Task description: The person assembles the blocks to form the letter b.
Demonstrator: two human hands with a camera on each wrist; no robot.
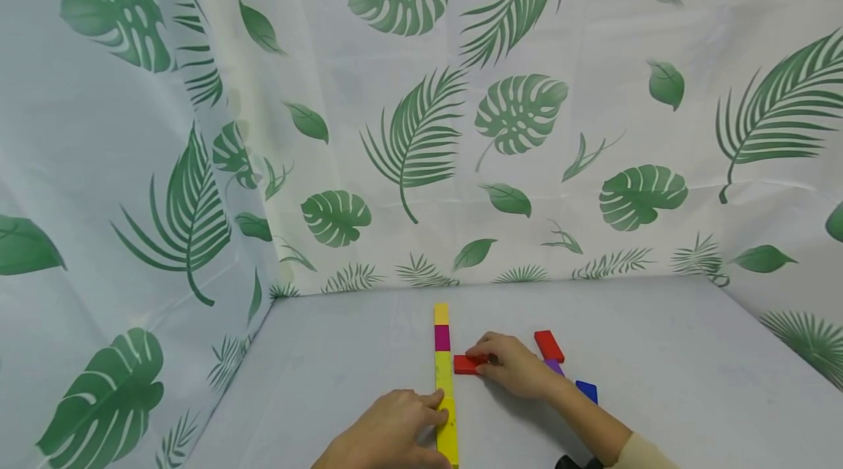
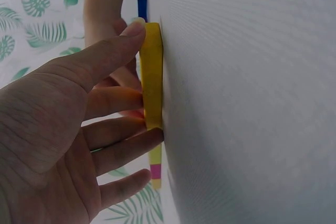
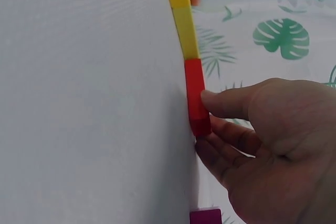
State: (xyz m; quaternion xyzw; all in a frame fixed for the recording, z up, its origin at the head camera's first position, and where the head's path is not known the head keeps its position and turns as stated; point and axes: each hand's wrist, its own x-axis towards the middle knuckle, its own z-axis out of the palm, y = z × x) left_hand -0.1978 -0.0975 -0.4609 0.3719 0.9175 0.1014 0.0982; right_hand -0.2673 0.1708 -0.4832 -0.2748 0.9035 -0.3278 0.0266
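Note:
A straight row of flat blocks runs away from me along the table: a bright yellow block (image 1: 449,438) nearest, then a paler yellow block (image 1: 444,374), a magenta block (image 1: 442,338) and a yellow-orange block (image 1: 440,314). My left hand (image 1: 395,429) rests against the nearest yellow block, thumb by its near end and extended fingers along its side. To the right of the row, my right hand (image 1: 514,366) pinches a red block (image 3: 196,90) between thumb and fingers. That red block lies crosswise, its left end close beside the pale yellow block.
Right of my right hand lie another red block (image 1: 549,346), a purple block (image 1: 555,366) partly hidden by the hand, and a blue block (image 1: 587,391) by the forearm. A leaf-printed sheet (image 1: 579,15) closes off the table's back and sides.

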